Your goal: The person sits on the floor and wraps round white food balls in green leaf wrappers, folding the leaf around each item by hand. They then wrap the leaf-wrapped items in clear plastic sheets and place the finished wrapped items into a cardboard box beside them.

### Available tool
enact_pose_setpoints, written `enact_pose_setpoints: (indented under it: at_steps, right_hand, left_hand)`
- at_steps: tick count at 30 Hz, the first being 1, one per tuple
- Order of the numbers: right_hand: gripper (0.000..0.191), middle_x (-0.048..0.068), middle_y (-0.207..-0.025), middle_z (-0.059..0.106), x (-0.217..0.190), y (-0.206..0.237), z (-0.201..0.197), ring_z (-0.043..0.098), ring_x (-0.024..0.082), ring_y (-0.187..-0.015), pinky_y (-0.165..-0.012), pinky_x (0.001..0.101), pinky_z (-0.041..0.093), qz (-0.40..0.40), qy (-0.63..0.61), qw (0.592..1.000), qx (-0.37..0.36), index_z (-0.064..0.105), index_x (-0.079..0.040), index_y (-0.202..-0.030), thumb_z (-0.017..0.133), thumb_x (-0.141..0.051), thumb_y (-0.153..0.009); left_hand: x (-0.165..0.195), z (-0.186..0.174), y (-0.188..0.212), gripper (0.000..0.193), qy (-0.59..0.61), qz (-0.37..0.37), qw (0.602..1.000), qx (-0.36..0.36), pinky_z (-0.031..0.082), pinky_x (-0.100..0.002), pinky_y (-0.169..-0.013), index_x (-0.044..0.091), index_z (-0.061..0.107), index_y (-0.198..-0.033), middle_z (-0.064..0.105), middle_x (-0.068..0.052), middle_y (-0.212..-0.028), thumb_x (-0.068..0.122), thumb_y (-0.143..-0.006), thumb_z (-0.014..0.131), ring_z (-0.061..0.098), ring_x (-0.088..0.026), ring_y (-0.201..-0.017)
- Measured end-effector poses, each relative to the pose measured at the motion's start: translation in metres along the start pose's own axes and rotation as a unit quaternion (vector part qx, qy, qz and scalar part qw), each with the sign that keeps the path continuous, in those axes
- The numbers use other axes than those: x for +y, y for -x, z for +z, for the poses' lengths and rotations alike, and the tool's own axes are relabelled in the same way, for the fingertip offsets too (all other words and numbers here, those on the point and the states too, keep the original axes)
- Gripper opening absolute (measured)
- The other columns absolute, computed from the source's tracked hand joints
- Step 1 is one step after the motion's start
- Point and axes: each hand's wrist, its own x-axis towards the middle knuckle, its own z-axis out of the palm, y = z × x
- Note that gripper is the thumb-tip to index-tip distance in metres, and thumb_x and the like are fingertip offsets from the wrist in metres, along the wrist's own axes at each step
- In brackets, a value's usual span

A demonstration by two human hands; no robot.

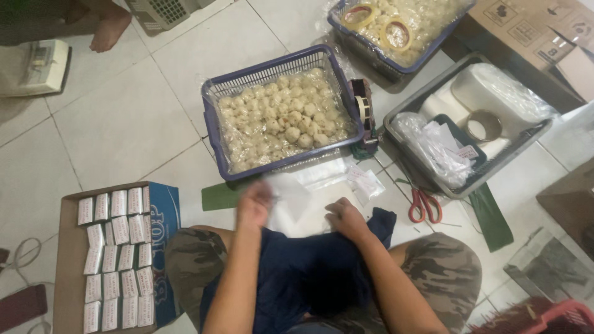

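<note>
Seated cross-legged on the tiled floor (124, 117), both hands down at a heap of clear plastic bags (303, 198) just ahead of the knees; left hand (253, 204) blurred, fingers curled over the near edge of a thin bag, seemingly pinching it, though grip not clear enough to swear to; right hand (346, 218) flat and half open, pressing on the same heap, nothing plainly held. Risk, as a judgement: flimsy bags clinging together, so two lifted instead of one; a loose one slipping toward the scissors (424, 205) with red handles lying just to the right. Straight ahead, touching the far edge of the bags, a blue basket (213, 133) lined with plastic and full of pale round dumplings; beside it a tape dispenser (365, 114), close enough to be knocked by a reach; farther off a second basket (362, 40) holding tape rolls, and a grey tray (402, 133) of wrappers and labels. To the left, a cardboard box (71, 247) packed with small white packets; green leaf strips (219, 196) partly under the bags.
</note>
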Motion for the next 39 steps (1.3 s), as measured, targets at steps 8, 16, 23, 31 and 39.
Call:
enact_pose_setpoints:
  at_steps: [8, 16, 23, 31, 39]
  right_hand:
    - [0.028, 0.014, -0.099, 0.068, -0.002, -0.005, -0.001, 0.070, 0.030, -0.088, -0.080, 0.0392, 0.055, 0.059, -0.019, 0.998, -0.011, 0.076, -0.008, -0.109, 0.073, -0.022, -0.085]
    - [0.029, 0.013, -0.095, 0.069, -0.004, -0.007, 0.000, 0.071, 0.030, -0.083, -0.077, 0.0388, 0.056, 0.058, -0.026, 0.998, -0.012, 0.076, -0.008, -0.107, 0.075, -0.022, -0.082]
    - [0.029, 0.012, -0.096, 0.069, 0.000, -0.011, 0.004, 0.071, 0.029, -0.084, -0.077, 0.0388, 0.056, 0.083, -0.025, 0.995, -0.038, 0.076, -0.009, -0.108, 0.075, -0.023, -0.082]
    - [0.029, 0.012, -0.094, 0.068, 0.001, -0.012, 0.004, 0.070, 0.029, -0.083, -0.078, 0.0393, 0.056, 0.098, -0.015, 0.994, -0.048, 0.075, -0.010, -0.109, 0.075, -0.024, -0.083]
    - [0.028, 0.013, -0.093, 0.068, -0.002, -0.009, 0.004, 0.069, 0.030, -0.081, -0.076, 0.0403, 0.055, 0.078, -0.014, 0.996, -0.029, 0.076, -0.009, -0.107, 0.074, -0.022, -0.083]
  left_hand:
    - [0.094, 0.140, -0.057, 0.029, -0.593, 0.588, 0.546, 0.074, 0.060, -0.040, -0.090, 0.001, 0.059, -0.126, 0.069, -0.019, -0.118, -0.004, -0.097, 0.059, 0.071, -0.031, -0.098]
    - [0.031, 0.147, -0.108, 0.085, -0.863, 0.287, 0.403, -0.107, 0.050, -0.047, -0.094, 0.007, 0.033, -0.155, 0.054, -0.024, -0.138, -0.012, -0.076, 0.058, 0.057, -0.041, -0.120]
    - [0.022, 0.133, -0.122, 0.040, -0.826, 0.320, 0.459, -0.070, 0.051, -0.044, -0.099, 0.006, 0.063, -0.121, 0.067, -0.017, -0.123, 0.001, -0.081, 0.069, 0.062, -0.037, -0.118]
    - [0.043, 0.139, -0.138, 0.014, -0.900, 0.246, 0.330, -0.144, 0.053, -0.044, -0.098, 0.004, 0.073, -0.097, 0.070, -0.016, -0.114, 0.003, -0.084, 0.068, 0.066, -0.037, -0.111]
    - [0.057, 0.151, -0.124, 0.017, -0.925, 0.141, 0.271, -0.225, 0.055, -0.047, -0.087, 0.004, 0.074, -0.100, 0.071, -0.023, -0.109, 0.018, -0.093, 0.067, 0.068, -0.039, -0.100]
